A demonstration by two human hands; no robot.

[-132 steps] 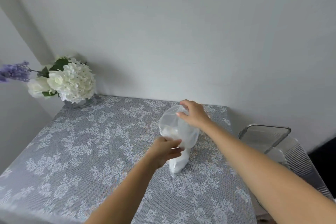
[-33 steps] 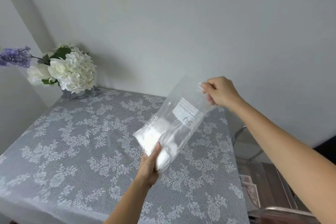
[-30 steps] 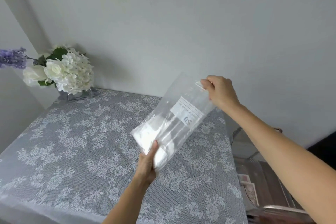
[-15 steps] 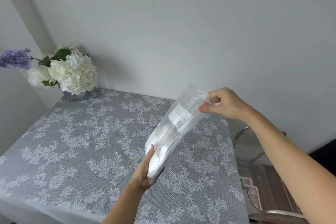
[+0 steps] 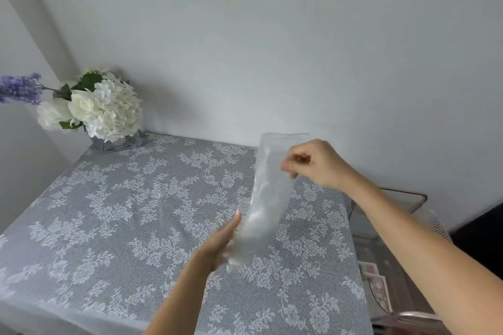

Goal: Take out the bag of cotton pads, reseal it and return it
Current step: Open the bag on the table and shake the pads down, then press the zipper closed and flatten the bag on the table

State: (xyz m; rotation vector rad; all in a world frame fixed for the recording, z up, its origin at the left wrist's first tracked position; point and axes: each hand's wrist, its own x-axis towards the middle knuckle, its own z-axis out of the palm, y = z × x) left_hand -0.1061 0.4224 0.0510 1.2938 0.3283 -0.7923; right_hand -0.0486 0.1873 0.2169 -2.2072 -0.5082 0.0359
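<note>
The clear plastic bag of cotton pads [image 5: 265, 204] hangs in the air above the right half of the table, blurred by motion and nearly upright. My right hand [image 5: 315, 164] pinches the bag near its top right edge. My left hand [image 5: 221, 241] supports the bag's lower end from the left, with the white pads bunched at the bottom. Whether the bag's top seal is closed cannot be made out.
A table with a grey lace cloth [image 5: 122, 212] stands against the wall. A vase of white and purple flowers [image 5: 92, 109] sits at its back left corner. A clear plastic container [image 5: 394, 215] stands beyond the table's right edge, with printed cards [image 5: 377, 284] below.
The bag has swung from a slant to nearly upright and turned so its label no longer shows. My right hand has dropped lower; my left hand has slid to the bag's side.
</note>
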